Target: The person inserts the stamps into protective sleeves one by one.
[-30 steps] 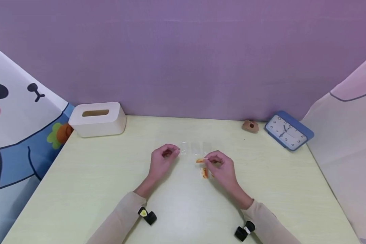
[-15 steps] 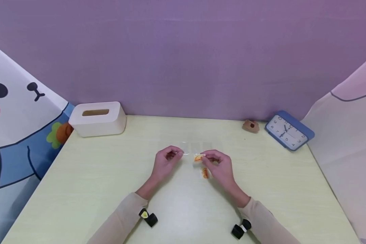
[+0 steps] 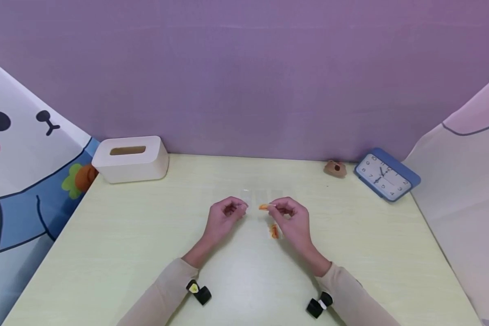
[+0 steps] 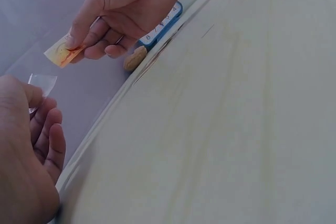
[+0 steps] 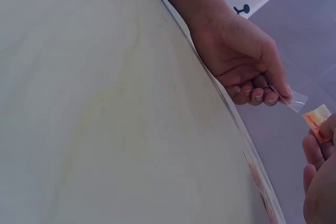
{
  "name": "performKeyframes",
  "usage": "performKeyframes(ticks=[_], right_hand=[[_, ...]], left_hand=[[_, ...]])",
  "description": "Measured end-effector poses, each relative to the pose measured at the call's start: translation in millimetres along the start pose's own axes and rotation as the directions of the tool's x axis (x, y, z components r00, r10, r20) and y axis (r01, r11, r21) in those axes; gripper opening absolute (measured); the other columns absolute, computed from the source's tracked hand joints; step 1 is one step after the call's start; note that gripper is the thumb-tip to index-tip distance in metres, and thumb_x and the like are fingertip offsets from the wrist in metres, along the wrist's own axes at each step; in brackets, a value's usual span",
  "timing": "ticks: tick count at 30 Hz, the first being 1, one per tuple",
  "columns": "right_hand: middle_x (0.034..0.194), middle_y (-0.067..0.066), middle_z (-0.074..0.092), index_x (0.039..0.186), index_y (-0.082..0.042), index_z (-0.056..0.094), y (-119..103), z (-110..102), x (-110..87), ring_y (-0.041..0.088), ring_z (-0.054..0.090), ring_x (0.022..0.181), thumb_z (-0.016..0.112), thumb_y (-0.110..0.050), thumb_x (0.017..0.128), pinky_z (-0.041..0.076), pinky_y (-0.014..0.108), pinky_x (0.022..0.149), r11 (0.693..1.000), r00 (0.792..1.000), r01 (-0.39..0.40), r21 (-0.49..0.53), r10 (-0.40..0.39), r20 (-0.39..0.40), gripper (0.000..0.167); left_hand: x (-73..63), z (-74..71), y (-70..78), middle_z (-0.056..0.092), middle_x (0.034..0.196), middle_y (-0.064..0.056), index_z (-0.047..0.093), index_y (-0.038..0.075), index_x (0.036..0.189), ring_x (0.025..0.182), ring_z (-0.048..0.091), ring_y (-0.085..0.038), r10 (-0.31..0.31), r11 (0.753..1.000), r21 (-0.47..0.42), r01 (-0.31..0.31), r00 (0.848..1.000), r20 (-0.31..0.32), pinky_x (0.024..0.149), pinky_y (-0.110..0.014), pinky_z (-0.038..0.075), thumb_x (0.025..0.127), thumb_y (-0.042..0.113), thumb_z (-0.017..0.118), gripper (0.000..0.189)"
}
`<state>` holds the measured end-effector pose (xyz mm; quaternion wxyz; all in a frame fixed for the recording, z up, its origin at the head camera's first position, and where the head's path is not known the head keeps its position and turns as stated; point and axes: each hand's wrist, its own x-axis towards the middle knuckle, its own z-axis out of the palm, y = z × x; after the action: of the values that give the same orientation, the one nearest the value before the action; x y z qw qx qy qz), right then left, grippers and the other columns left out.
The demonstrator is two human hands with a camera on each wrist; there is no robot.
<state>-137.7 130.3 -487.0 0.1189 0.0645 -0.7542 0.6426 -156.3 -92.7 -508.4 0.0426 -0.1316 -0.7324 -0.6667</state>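
Observation:
My left hand [image 3: 223,218] pinches a small clear plastic sleeve [image 4: 45,83] between thumb and forefinger, above the middle of the table. Facing it, my right hand [image 3: 292,221] pinches a small card with an orange print [image 3: 263,207] by its edge. In the right wrist view the card [image 5: 316,119] and the sleeve [image 5: 298,100] are held close to each other with a narrow gap. Another orange-printed piece [image 3: 274,231] lies on the table beneath my right hand. Just beyond my fingertips, several faint clear sleeves [image 3: 261,195] lie in a row.
On the pale table [image 3: 236,280], a white tissue box [image 3: 131,165] stands at the back left. A blue clock [image 3: 385,175] leans at the back right, beside a small brown animal-shaped object [image 3: 335,168]. A purple cloth [image 3: 244,81] hangs along the back edge.
My left hand has moved slightly right with the clear sleeve. My right hand has raised the orange-printed card away from the table piece, toward the left hand, tilting it on the way.

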Motion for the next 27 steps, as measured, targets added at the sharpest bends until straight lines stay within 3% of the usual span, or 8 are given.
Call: performKeyframes(ticks=[8, 17, 27], right_hand=[[0.092, 0.013, 0.077, 0.099, 0.0, 0.082, -2.5, 2.0, 0.5, 0.013, 0.062, 0.08, 0.084, -0.004, 0.098, 0.05, 0.022, 0.074, 0.999, 0.999, 0.033, 0.006, -0.033, -0.023, 0.005], [0.091, 0.008, 0.078, 0.099, 0.002, 0.082, -4.3, 2.8, -0.5, 0.014, 0.062, 0.079, 0.085, -0.004, 0.098, 0.051, 0.022, 0.074, 1.0, 0.999, 0.028, -0.001, -0.028, -0.02, 0.007], [0.091, 0.014, 0.078, 0.098, -0.002, 0.083, -3.2, 2.5, -0.4, 0.014, 0.063, 0.079, 0.087, -0.004, 0.097, 0.05, 0.022, 0.074, 1.0, 1.0, 0.028, -0.003, -0.028, -0.009, 0.005]], left_hand=[[-0.1, -0.4, 3.4, 0.075, 0.087, -0.02, 0.077, -0.008, 0.103, 0.072, 0.062, -0.008, 0.008, 1.0, 0.015, -0.008, 1.0, 0.02, 0.066, -0.017, 0.051, 0.105, 0.001, 0.074, 0.01], [-0.4, 0.8, 1.8, 0.074, 0.086, -0.021, 0.077, -0.009, 0.102, 0.071, 0.062, -0.008, 0.007, 1.0, 0.001, -0.007, 1.0, 0.021, 0.065, -0.018, 0.051, 0.104, 0.0, 0.075, 0.009], [-0.8, 0.8, 1.7, 0.075, 0.086, -0.021, 0.077, -0.009, 0.102, 0.07, 0.062, -0.008, 0.006, 1.0, 0.004, -0.006, 1.0, 0.02, 0.064, -0.017, 0.051, 0.104, -0.001, 0.075, 0.008]])
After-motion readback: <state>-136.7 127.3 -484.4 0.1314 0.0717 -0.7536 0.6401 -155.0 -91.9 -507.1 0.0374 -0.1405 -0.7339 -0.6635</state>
